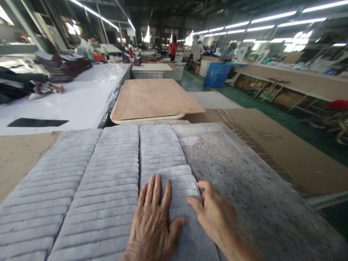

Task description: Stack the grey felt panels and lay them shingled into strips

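Grey plush fabric strips lie overlapped in columns on the speckled grey table [233,170]. My left hand [153,217] rests flat, fingers spread, on the rightmost column of fabric strips [160,148]. At that column's right edge, my right hand [217,214] has thumb and forefinger closed on the edge of a fabric strip [182,177]. Its other fingers curl out of sight underneath. To the left run a middle column of strips [114,181] and a far-left column [54,181], their edges stacked like steps.
Beyond the fabric is a plywood board [157,98]. Flattened cardboard [272,141] lies at the right. A white-covered table [81,94] at the left bears a black strip [38,122] and dark stacked pieces [62,67]. A blue box [217,75] and several people are farther off.
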Tool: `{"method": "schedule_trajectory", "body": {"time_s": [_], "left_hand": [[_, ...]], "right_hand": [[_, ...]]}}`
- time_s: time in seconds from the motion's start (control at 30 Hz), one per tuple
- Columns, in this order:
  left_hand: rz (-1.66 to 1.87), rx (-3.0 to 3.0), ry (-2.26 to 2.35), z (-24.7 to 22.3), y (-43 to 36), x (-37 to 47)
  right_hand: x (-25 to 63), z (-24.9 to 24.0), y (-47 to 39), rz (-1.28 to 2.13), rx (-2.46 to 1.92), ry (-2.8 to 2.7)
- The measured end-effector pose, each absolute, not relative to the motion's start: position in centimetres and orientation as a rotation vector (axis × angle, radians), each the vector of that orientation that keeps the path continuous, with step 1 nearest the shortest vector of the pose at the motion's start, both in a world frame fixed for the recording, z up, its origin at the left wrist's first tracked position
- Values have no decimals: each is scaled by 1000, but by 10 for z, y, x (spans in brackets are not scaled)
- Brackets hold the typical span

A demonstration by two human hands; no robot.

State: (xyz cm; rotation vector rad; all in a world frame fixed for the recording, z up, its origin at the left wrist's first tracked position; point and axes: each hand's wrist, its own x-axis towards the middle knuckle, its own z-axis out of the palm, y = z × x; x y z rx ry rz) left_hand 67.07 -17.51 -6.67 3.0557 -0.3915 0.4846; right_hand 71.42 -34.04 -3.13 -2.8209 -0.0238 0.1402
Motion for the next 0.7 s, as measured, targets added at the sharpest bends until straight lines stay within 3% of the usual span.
{"method": "schedule_trajectory", "body": {"time_s": [0.13, 0.27, 0.4, 0.7], "left_hand": [[463, 3066, -393, -66, -176, 670], [462, 3062, -386, -64, -177, 669], [490, 3044, -397, -65, -178, 669], [500, 3027, -357, -62, -179, 669]], "right_hand": [[704, -21, -330, -276, -3135, -161], [717, -27, -329, -524, -3053, -525], [730, -50, -335, -319, -2888, -953], [732, -57, -335, -156, -2875, -882]]}}
